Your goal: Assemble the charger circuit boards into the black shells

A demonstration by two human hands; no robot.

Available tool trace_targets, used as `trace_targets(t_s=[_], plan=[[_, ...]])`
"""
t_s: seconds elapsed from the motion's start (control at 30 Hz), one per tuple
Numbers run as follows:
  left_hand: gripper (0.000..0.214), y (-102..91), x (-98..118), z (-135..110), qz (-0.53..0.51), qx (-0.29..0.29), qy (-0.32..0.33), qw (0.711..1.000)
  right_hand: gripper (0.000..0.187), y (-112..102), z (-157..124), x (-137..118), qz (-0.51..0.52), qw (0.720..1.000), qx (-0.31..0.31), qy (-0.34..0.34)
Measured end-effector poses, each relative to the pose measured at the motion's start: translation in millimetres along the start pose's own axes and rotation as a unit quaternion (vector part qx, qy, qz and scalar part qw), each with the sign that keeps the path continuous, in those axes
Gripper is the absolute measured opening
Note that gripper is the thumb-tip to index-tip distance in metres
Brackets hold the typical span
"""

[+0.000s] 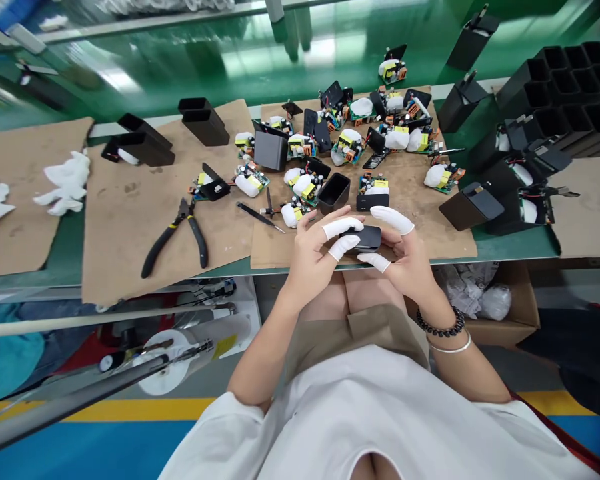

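Between my two hands, just over the front edge of the bench, is a small black plastic housing (368, 239). My left hand (320, 250) pinches its left end with thumb and index finger, both in white finger cots. On the other end, my right hand (397, 250) grips with cotted fingers too. Just beyond my hands stand an open black case (335, 192) and a circuit board with a black end plate (373, 193). A small screwdriver-like tool (260, 217) lies to the left of my left hand.
Pliers (184, 233) lie spread on the cardboard (120, 233) at left. Several circuit boards (350, 145) with white blobs crowd the middle. Black cases (570, 87) stand grouped at right, a finished-looking one (471, 205) nearer. White gloves (67, 183) lie far left.
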State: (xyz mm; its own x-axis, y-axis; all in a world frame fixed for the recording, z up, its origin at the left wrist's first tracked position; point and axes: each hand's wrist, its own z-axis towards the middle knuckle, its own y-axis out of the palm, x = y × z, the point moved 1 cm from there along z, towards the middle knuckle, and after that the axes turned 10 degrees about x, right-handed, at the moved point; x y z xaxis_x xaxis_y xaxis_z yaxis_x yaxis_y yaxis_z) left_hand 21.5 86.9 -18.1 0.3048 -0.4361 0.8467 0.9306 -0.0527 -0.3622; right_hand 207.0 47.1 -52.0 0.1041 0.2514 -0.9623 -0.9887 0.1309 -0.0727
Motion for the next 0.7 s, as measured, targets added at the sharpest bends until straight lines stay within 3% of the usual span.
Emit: trace_targets(t_s=[0.2,0.33,0.43,0.53,0.6,0.7], plan=[[0.015,1.8,3,-4,0.0,0.017,0.002,1.0,0.06,0,-2,-1,-0.003,1.0,0.009,-0.023],[0.017,-0.2,4,-3,-0.013,0.012,-0.04,0.999,0.043,-1,-1,-4,-0.066,0.994,0.018,-0.083],[0.026,-4.8,-1,-2,-0.093,-0.034,-0.067,0.993,0.033,-3,2,-10,-0.117,0.981,-0.002,-0.154],[0.044,-6.9,-12,-6,-0.2,-0.093,-0.086,0.972,0.034,-4,6,-14,-0.13,0.976,-0.02,-0.174],[0.053,-5.6,-18,-9,-0.232,-0.093,-0.103,0.963,0.038,-6,8,-15,-0.123,0.977,-0.027,-0.17],[0.049,-1.0,-25,-13,-0.254,-0.067,-0.113,0.958,0.04,-7,8,-15,-0.114,0.98,-0.035,-0.161]])
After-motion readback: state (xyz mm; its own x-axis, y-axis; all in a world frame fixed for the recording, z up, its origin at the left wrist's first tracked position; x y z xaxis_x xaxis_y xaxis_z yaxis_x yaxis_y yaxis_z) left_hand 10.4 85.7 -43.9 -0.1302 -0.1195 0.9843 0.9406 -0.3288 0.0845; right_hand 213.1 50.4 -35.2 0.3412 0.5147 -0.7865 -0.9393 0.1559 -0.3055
